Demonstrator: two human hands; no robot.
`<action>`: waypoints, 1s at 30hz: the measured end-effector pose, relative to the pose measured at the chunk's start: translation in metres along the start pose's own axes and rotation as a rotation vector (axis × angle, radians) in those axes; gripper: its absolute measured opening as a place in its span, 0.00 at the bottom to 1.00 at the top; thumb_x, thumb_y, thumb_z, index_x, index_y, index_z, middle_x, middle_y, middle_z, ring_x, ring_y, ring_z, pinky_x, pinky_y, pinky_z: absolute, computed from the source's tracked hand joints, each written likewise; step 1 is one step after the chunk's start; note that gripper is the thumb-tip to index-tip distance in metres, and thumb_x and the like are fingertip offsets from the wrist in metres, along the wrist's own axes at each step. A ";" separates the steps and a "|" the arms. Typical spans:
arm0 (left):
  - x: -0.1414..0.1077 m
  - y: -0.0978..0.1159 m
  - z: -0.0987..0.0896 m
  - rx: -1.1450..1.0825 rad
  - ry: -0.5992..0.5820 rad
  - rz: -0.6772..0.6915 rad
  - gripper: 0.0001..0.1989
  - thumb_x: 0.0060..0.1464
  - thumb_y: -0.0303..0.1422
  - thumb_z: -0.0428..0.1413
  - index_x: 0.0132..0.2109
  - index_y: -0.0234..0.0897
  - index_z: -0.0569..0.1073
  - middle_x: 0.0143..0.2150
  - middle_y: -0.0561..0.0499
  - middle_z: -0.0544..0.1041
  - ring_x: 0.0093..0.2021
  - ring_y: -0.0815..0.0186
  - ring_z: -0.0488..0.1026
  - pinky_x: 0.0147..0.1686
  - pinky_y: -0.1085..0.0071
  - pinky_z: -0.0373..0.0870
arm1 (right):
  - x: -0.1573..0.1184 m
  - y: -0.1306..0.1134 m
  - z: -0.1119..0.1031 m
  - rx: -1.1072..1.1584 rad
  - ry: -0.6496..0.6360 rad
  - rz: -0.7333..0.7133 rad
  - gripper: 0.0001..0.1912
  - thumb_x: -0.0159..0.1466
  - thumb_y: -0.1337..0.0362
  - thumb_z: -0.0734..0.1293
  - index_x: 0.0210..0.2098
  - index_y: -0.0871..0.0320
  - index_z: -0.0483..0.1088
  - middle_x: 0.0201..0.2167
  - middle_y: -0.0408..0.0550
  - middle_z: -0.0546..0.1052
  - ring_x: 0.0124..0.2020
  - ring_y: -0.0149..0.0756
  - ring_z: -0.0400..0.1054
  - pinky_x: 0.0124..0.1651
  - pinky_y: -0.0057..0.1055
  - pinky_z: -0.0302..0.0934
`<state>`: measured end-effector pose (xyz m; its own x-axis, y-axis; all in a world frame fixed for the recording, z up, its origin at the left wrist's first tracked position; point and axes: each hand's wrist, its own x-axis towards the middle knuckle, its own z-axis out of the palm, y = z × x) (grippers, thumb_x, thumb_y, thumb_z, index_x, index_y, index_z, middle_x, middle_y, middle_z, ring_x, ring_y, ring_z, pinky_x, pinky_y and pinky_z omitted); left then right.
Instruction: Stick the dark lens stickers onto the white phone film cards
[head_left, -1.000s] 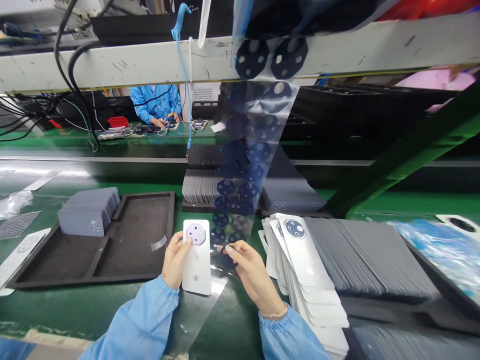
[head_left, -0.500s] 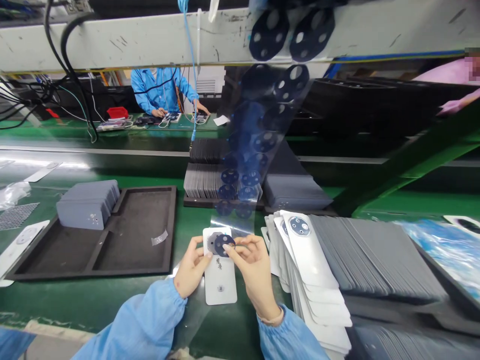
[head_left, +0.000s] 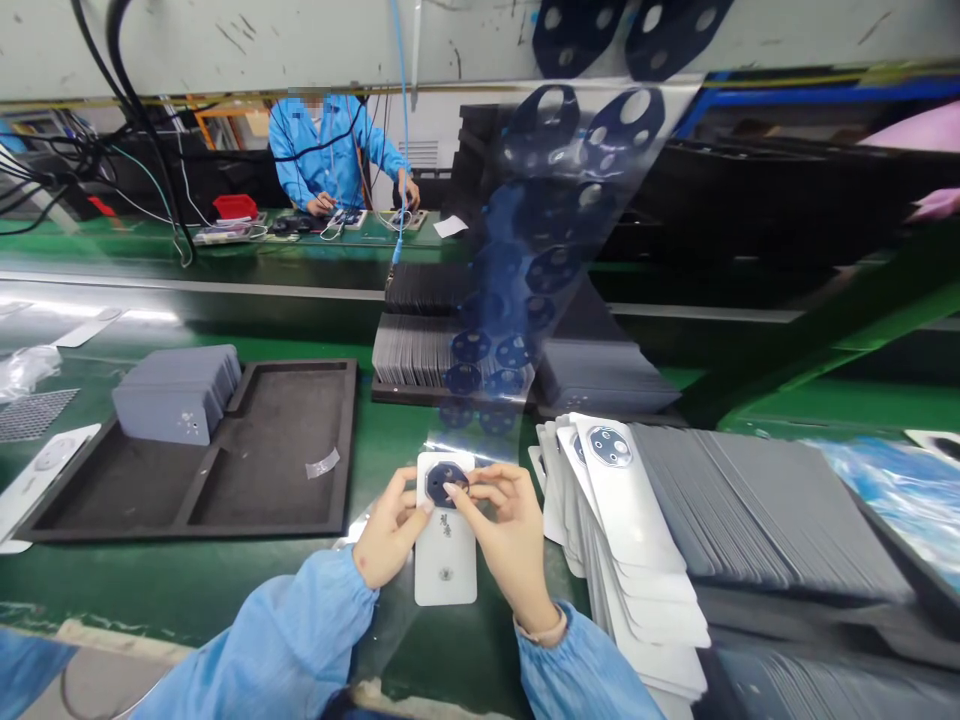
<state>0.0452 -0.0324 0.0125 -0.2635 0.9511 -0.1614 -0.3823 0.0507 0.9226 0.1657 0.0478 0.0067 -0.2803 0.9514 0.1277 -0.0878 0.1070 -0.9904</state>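
Note:
A white phone-shaped panel [head_left: 446,555] lies upright in front of me, with dark print on its middle and lower part. My left hand [head_left: 391,528] grips its upper left edge between thumb and fingers. On the panel's top part lies a round dark blue sticker [head_left: 442,482] with holes, over the camera area. My right hand [head_left: 508,530] pinches the right side of this sticker, thumb on its face. To the right, several white panels [head_left: 630,500] lie fanned in a stack, the top one with a dark ring piece on it.
A black tray [head_left: 270,530] with grey panels [head_left: 169,395] is at left. A clear strip of blue stickers [head_left: 487,345] hangs ahead. Grey panels [head_left: 772,510] fill the right side. Behind them is a green slanted beam [head_left: 847,340]. A person in blue [head_left: 330,150] works across the bench.
The round sticker has shifted left onto the panel's camera area, and my right hand has moved with it. The whole view has shifted slightly.

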 end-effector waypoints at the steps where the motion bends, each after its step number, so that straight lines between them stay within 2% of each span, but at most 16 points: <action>1: 0.000 0.000 0.000 -0.005 0.001 -0.003 0.20 0.55 0.43 0.61 0.50 0.40 0.66 0.35 0.49 0.82 0.32 0.63 0.79 0.33 0.71 0.71 | 0.000 0.000 0.000 -0.003 0.002 -0.003 0.19 0.54 0.61 0.77 0.37 0.53 0.64 0.34 0.42 0.75 0.28 0.30 0.73 0.35 0.30 0.70; 30: -0.001 -0.005 -0.003 0.010 0.005 -0.003 0.21 0.56 0.43 0.61 0.52 0.40 0.65 0.39 0.46 0.83 0.35 0.60 0.80 0.36 0.68 0.73 | -0.001 -0.001 -0.001 -0.019 -0.008 0.003 0.18 0.54 0.61 0.76 0.38 0.53 0.64 0.35 0.42 0.75 0.28 0.30 0.73 0.37 0.31 0.71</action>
<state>0.0445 -0.0349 0.0073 -0.2666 0.9493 -0.1663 -0.3746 0.0569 0.9254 0.1669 0.0465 0.0072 -0.2884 0.9493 0.1252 -0.0691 0.1098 -0.9915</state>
